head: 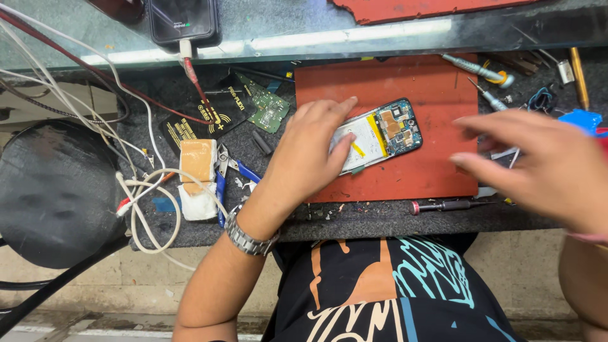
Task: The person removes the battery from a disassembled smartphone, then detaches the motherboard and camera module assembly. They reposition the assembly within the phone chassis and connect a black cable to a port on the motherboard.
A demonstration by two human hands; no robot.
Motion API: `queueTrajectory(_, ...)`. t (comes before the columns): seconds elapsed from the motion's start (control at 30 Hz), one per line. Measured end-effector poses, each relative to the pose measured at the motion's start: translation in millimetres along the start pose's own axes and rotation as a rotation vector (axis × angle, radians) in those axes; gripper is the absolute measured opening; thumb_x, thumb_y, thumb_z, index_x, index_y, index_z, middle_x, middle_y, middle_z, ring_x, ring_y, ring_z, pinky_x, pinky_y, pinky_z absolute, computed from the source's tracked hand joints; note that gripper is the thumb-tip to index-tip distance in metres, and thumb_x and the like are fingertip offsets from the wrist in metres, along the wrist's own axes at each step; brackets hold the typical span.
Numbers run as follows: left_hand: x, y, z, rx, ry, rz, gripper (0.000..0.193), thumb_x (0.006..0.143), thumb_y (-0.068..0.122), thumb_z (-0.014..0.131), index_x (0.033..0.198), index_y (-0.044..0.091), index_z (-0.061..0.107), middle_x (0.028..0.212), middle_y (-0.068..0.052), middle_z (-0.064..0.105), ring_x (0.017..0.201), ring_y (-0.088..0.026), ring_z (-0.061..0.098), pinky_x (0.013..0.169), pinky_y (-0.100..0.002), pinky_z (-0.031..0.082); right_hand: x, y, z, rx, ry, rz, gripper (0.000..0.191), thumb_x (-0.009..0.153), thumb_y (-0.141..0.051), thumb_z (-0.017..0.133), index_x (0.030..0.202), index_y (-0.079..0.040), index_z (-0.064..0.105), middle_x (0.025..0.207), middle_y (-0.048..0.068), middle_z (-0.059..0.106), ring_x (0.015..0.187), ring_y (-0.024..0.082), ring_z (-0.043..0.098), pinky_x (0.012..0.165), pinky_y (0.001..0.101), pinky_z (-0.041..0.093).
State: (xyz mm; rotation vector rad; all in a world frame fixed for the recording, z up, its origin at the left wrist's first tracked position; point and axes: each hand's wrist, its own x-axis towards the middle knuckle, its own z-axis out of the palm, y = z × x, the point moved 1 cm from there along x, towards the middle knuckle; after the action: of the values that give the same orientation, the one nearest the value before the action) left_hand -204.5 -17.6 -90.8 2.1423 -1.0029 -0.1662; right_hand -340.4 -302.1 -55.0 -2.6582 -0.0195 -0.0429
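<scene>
red work mat (437, 164): matt, rubbery, scuffed
opened smartphone (379, 134): glossy white battery, bare circuit board
steel wristwatch band (248, 239): shiny metal links
dark tabletop (354, 218): rough, speckled
blue-handled pliers (227, 170): plastic grips, metal jaws

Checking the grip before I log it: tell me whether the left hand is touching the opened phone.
Touching. The head view shows the left hand pressing its fingers onto the opened phone on the red mat.

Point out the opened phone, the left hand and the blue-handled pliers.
opened phone (394, 130): head view, on its exposed circuit board end.
left hand (310, 152): head view, on the back of the hand.
blue-handled pliers (223, 171): head view, near the pivot.
</scene>
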Motion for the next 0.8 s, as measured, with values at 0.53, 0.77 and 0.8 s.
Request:
queueTrajectory(0.53, -19, 6, -9, 0.058, -0.087, 0.036, 0.081, 0.072, 0.024, 0.088, 0.143, 0.003, 0.053, 0.139, -0.017, 0.055, 0.132, -0.037, 0.049, 0.112, -0.048, 0.038, 42, -39, 56, 0.062, -0.079, -0.137, 0.017, 0.086, -0.019, 0.074, 0.101, -0.009, 0.073, 0.096, 0.009, 0.069, 0.084, 0.031, 0.068, 0.070, 0.0412, 0.054)
queueTrajectory(0.77, -21, 3, -7, 0.046, -0.070, 0.058, 0.090, 0.068, 0.025, 0.090, 0.145, 0.002, 0.051, 0.140, -0.016, 0.054, 0.134, -0.036, 0.048, 0.114, -0.048, 0.036, 42, -47, 54, 0.159, -0.094, -0.104, 0.014, 0.088, -0.011, 0.071, 0.100, -0.004, 0.068, 0.094, 0.011, 0.068, 0.075, 0.026, 0.068, 0.064, 0.0373, 0.054)
queueTrajectory(0.8, -21, 3, -7, 0.047, -0.070, 0.058, 0.091, 0.068, 0.025, 0.090, 0.146, 0.002, 0.050, 0.139, -0.016, 0.054, 0.134, -0.036, 0.048, 0.114, -0.048, 0.036, 42, -48, 53, 0.179, -0.099, -0.095, 0.014, 0.088, -0.010, 0.071, 0.099, -0.003, 0.067, 0.093, 0.010, 0.068, 0.073, 0.024, 0.069, 0.063, 0.0358, 0.055)
